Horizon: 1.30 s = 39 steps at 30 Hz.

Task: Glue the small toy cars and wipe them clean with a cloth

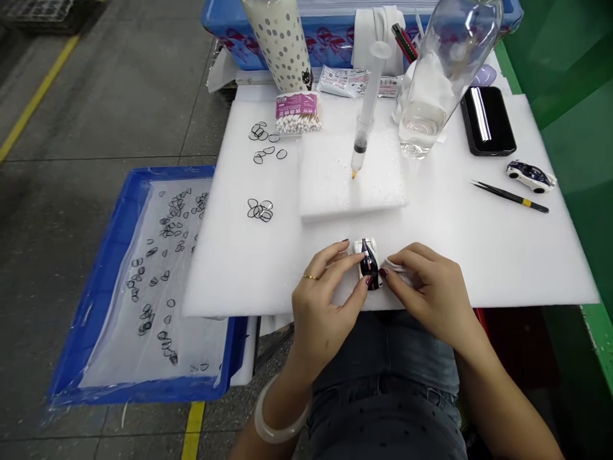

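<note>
Head view: left hand (325, 303) holds toy car (369, 263) in loose grip; right hand (438, 291) pinches white cloth (397, 266) beside it.

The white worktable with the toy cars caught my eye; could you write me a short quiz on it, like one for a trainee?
1. Multiple choice: what does the left hand touch?
A) the clear bottle
B) a white and dark toy car
C) the cotton swab pack

2. True or false: the second toy car lies in the blue tray.

3. Fill in: black ____ with a yellow band lie near the second toy car.

Key:
1. B
2. False; it lies on the white foam board.
3. tweezers
</note>
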Each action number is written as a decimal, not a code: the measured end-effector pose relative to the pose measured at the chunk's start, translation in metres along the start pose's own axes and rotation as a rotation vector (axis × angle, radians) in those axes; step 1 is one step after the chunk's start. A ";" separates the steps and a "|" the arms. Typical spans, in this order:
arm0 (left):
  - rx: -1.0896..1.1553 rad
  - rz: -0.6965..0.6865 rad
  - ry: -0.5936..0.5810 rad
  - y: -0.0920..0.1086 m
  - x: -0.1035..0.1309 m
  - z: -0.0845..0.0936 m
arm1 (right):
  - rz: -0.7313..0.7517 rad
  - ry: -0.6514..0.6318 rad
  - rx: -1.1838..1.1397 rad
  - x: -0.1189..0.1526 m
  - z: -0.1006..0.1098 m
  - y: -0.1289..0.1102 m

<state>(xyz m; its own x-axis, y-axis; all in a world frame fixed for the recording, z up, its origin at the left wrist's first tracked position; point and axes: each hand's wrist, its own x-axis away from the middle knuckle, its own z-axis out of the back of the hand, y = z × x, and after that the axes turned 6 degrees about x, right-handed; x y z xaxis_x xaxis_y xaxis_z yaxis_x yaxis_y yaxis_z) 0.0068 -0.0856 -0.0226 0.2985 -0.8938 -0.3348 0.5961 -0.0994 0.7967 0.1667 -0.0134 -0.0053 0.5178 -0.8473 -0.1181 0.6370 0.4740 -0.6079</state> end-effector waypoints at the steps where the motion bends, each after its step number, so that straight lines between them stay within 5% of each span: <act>1: 0.002 0.004 0.002 0.000 0.000 0.000 | -0.004 0.001 0.009 0.000 0.000 0.000; 18: 0.061 0.078 -0.066 0.000 -0.008 0.006 | -0.040 0.038 0.028 0.000 -0.003 -0.003; 24: 0.100 -0.124 -0.541 -0.013 -0.036 0.028 | -0.041 0.068 -0.071 0.002 0.000 0.000; 26: 0.080 -0.171 -0.606 -0.018 -0.042 0.028 | -0.049 0.067 -0.044 0.001 -0.001 0.000; 32: 0.021 -0.171 -0.365 -0.025 -0.037 0.013 | -0.068 0.053 -0.007 0.002 -0.003 -0.001; 39: -0.002 -0.196 -0.355 -0.025 -0.034 0.013 | -0.047 0.094 0.039 0.000 -0.005 -0.003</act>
<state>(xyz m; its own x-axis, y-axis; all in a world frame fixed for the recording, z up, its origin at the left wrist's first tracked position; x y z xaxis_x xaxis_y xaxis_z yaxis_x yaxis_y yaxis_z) -0.0284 -0.0584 -0.0245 -0.0970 -0.9533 -0.2859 0.6176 -0.2829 0.7339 0.1625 -0.0162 -0.0078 0.4318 -0.8869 -0.1642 0.6823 0.4403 -0.5836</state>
